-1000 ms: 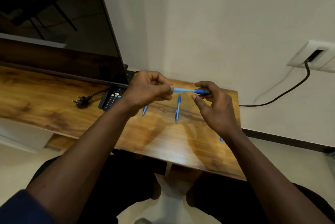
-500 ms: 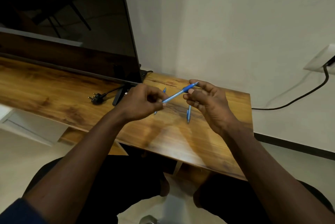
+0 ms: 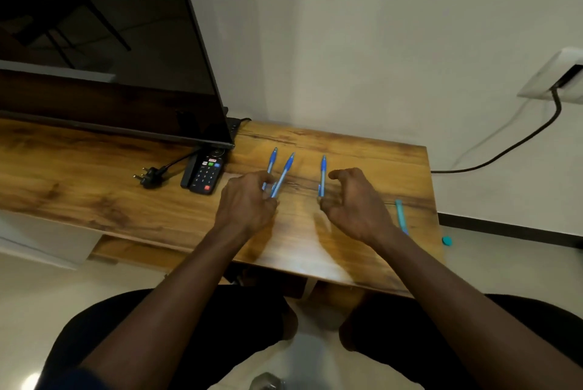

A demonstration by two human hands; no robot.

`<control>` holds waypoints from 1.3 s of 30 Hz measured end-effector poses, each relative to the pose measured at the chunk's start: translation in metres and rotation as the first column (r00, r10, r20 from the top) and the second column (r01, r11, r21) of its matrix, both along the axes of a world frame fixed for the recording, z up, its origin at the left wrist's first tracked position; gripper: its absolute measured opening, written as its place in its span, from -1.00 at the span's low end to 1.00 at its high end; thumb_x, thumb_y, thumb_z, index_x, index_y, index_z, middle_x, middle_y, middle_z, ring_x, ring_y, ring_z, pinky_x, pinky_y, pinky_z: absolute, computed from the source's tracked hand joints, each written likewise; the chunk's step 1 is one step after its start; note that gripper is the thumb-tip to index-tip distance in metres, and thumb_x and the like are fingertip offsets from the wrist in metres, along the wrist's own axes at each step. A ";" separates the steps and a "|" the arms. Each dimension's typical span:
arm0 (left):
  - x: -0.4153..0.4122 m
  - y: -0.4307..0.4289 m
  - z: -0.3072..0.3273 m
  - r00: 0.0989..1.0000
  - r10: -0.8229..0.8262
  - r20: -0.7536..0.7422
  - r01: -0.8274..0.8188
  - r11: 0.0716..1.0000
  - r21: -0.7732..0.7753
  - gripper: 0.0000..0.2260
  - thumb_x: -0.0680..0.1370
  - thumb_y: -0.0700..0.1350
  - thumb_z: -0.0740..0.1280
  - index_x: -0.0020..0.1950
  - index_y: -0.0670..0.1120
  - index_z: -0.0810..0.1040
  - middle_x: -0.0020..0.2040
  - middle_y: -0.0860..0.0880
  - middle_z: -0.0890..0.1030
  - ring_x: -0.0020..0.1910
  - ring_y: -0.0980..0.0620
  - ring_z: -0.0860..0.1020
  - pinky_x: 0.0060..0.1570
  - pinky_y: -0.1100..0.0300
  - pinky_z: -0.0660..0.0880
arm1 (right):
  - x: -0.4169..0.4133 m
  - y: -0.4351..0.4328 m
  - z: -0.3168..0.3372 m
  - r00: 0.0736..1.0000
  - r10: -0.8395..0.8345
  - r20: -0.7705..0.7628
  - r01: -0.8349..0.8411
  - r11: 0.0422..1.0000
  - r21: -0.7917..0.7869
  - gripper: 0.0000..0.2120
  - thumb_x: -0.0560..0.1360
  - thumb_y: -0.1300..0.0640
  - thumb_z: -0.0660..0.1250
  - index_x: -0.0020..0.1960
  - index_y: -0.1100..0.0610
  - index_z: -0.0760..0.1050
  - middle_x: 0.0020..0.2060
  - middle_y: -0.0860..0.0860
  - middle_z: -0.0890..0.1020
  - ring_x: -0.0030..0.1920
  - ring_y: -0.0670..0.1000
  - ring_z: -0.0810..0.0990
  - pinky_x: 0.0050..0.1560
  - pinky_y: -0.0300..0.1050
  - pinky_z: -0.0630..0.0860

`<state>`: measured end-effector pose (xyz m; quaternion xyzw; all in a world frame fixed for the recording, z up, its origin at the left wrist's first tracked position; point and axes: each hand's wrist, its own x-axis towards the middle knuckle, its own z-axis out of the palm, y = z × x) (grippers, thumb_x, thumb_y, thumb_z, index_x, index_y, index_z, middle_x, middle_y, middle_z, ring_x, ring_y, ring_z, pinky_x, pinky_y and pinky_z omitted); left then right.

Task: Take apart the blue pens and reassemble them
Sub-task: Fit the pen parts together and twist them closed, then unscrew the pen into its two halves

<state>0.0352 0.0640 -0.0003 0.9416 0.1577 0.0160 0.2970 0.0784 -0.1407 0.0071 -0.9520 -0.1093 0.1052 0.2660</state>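
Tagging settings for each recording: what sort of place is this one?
Probably a room in a home, perhaps a living room: a flat-screen television stands on a wooden table, a remote control lies by its corner, and a wall socket feeds a cable.

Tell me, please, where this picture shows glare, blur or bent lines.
Head view: pale glare lies on the table near its front edge, between the forearms; the dark TV screen mirrors the room; the left hand, which holds a blue pen, and the right hand look slightly soft; the wide lens tilts the screen's edge.
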 end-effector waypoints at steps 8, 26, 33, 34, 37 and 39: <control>0.014 -0.016 -0.015 0.997 -0.027 0.067 0.021 0.996 0.084 -0.56 0.58 -0.13 0.46 0.47 0.03 0.56 0.05 -0.08 0.73 0.06 -0.03 0.66 0.11 0.12 0.55 | -0.012 -0.018 -0.026 0.987 0.144 -0.065 -0.152 0.977 -0.149 -0.13 0.55 -0.14 0.39 0.65 0.12 0.01 0.66 0.07 0.01 0.66 0.11 -0.05 0.61 0.08 0.09; 0.010 -0.026 -0.021 0.985 -0.174 0.011 0.164 0.944 0.288 -0.56 0.62 0.02 0.40 0.50 0.05 0.48 0.30 -0.09 0.58 0.21 -0.07 0.59 0.11 0.03 0.55 | -0.021 -0.051 -0.047 0.976 0.214 -0.037 -0.217 0.956 -0.196 -0.14 0.62 -0.26 0.20 0.68 0.15 -0.12 0.67 0.06 -0.14 0.66 0.05 -0.24 0.56 -0.07 -0.23; 0.019 -0.059 -0.014 0.978 -0.174 0.118 0.153 0.974 0.167 -0.58 0.57 0.11 0.44 0.39 0.01 0.58 0.06 0.03 0.66 0.05 0.03 0.61 0.04 0.09 0.51 | -0.020 -0.050 -0.041 0.971 0.230 -0.072 -0.241 0.940 -0.243 -0.14 0.62 -0.24 0.21 0.68 0.16 -0.13 0.67 0.07 -0.15 0.66 0.07 -0.22 0.56 -0.05 -0.22; 0.020 -0.064 -0.015 0.980 -0.169 0.106 0.151 0.975 0.160 -0.58 0.56 0.11 0.45 0.38 0.00 0.58 0.06 0.02 0.67 0.06 0.03 0.61 0.03 0.11 0.49 | -0.020 -0.049 -0.039 0.969 0.232 -0.084 -0.246 0.936 -0.253 -0.13 0.62 -0.24 0.21 0.68 0.17 -0.13 0.67 0.09 -0.15 0.66 0.08 -0.21 0.59 -0.02 -0.18; 0.024 -0.076 -0.020 0.984 -0.170 0.049 0.157 0.966 0.205 -0.57 0.54 0.15 0.48 0.31 -0.05 0.59 0.03 -0.02 0.69 0.03 0.00 0.63 0.00 0.08 0.57 | -0.015 -0.045 -0.032 0.964 0.240 -0.115 -0.264 0.919 -0.294 -0.14 0.62 -0.20 0.24 0.67 0.21 -0.10 0.67 0.14 -0.10 0.66 0.13 -0.17 0.62 0.07 -0.07; 0.031 -0.085 -0.022 0.988 -0.153 -0.002 0.148 0.956 0.253 -0.61 0.53 0.15 0.49 0.23 -0.07 0.59 0.01 -0.04 0.67 0.01 -0.03 0.62 -0.02 0.09 0.53 | -0.012 -0.043 -0.026 0.960 0.248 -0.130 -0.277 0.906 -0.320 -0.16 0.62 -0.19 0.24 0.66 0.22 -0.06 0.67 0.17 -0.07 0.66 0.16 -0.12 0.64 0.10 -0.01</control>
